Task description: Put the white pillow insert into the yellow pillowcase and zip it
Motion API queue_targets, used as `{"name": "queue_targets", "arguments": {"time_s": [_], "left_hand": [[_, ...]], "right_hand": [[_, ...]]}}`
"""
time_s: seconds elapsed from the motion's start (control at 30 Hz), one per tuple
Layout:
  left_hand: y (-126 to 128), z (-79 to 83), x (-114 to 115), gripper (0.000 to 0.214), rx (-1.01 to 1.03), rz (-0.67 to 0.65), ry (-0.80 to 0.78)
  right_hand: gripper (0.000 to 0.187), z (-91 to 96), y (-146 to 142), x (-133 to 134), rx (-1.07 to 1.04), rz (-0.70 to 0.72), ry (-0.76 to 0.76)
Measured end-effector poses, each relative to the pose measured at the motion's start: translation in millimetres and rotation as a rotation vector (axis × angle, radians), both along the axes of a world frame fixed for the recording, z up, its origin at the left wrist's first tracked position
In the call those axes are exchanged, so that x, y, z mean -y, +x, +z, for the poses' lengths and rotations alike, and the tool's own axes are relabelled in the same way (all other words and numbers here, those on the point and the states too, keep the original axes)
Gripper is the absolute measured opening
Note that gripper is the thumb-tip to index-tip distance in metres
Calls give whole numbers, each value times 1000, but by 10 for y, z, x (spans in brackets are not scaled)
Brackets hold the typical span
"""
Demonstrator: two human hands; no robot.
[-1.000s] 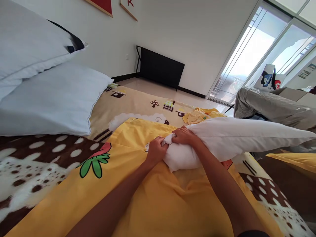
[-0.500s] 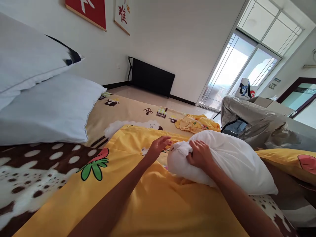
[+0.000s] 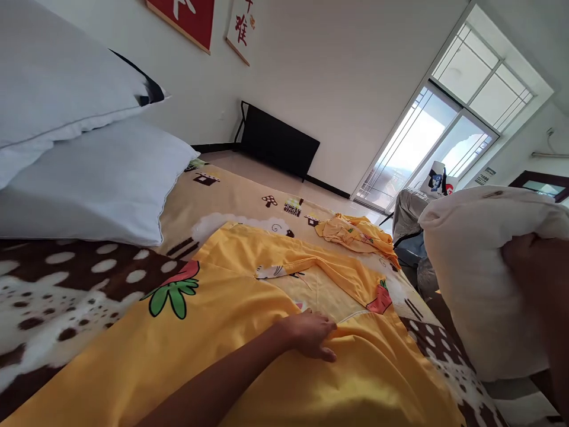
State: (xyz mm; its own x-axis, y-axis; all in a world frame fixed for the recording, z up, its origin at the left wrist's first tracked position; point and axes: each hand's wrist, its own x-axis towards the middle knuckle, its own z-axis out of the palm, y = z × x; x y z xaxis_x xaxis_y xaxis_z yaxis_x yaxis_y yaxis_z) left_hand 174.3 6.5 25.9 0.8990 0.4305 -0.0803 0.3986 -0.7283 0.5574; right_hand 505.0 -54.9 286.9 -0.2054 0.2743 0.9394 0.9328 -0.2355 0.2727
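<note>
My left hand (image 3: 312,334) rests on the yellow pillowcase (image 3: 249,332) spread over the bed, its fingers curled onto the cloth at a fold near the open end. My right hand (image 3: 533,267) is at the far right, close to the camera, gripping a white pillow (image 3: 475,279) that it holds up off the bed. Only part of that hand shows against the pillow. The pillowcase carries strawberry and carrot prints.
Two white pillows (image 3: 84,178) are stacked at the left on a brown and beige patterned blanket (image 3: 53,284). A crumpled yellow cloth (image 3: 355,234) lies at the far bed edge. A black folded table (image 3: 278,142) leans on the wall; a grey covered seat (image 3: 409,216) stands by glass doors.
My right hand has lifted the white pillow off the pillowcase, up and to the right. My left hand has let go of it and drawn back onto the yellow cloth.
</note>
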Motion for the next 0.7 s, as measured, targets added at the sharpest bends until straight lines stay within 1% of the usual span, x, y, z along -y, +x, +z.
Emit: {"name": "queue_targets", "arguments": {"time_s": [0.07, 0.1, 0.13, 0.2, 0.27, 0.3, 0.4, 0.43, 0.47, 0.53, 0.57, 0.63, 0.7], "left_hand": [[3, 27, 2, 61, -27, -26, 3], [-2, 47, 0, 60, -29, -36, -11], [-8, 68, 1, 59, -39, -48, -21], [-17, 111, 12, 58, -68, -64, -32], [-25, 148, 39, 59, -102, -61, -31], [-30, 165, 59, 60, -115, -52, -29], [-66, 226, 133, 59, -131, -21, -29], [-89, 255, 158, 59, -137, -18, -17], [-118, 289, 179, 56, -142, -18, 5], [-200, 372, 195, 45, -143, -28, 62], [-256, 416, 182, 36, -140, -32, 83], [-393, 498, 98, 20, -129, -30, 85], [-552, 544, -70, 20, -87, 59, 64]], "right_hand": [[23, -10, -127, -60, 40, -91, 103], [19, -51, -234, -111, 72, -112, 91], [17, -111, -362, -170, 105, -103, 39], [21, -281, -656, -308, 154, -78, -109], [24, -519, -968, -464, 172, -47, -291], [25, -667, -1125, -547, 159, -36, -376], [31, -1219, -1577, -817, 84, -12, -682], [31, -1420, -1717, -906, 65, 2, -804], [29, -1612, -1845, -989, 85, 31, -958], [25, -1927, -2045, -1127, 108, 73, -1046], [24, -2035, -2109, -1178, 111, 82, -1063], [24, -2148, -2160, -1241, 96, 80, -1061], [23, -2166, -2139, -1255, 82, 69, -1062]]}}
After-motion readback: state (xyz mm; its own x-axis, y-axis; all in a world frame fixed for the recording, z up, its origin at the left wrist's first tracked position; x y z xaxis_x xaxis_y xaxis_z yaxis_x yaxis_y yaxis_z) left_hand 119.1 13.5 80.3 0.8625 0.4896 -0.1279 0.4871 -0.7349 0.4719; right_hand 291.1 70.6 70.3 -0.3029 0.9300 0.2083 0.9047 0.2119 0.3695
